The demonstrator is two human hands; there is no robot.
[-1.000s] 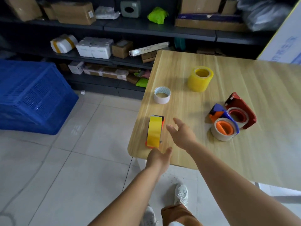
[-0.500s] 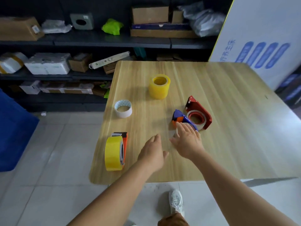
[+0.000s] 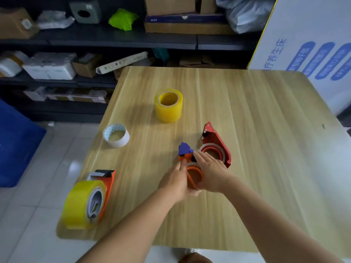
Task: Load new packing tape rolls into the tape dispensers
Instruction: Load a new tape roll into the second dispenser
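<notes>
On the light wooden table [image 3: 256,130], a blue-and-orange plastic tape dispenser [image 3: 187,155] is flanked by the left hand [image 3: 175,180] and right hand [image 3: 210,172], apparently gripped from both sides, beside the red dispenser [image 3: 218,145]

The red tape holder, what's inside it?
Inside the red tape holder sits a nearly empty roll, just a thin pale ring round a red hub. The right hand covers its near edge, so that part is hidden.
</notes>
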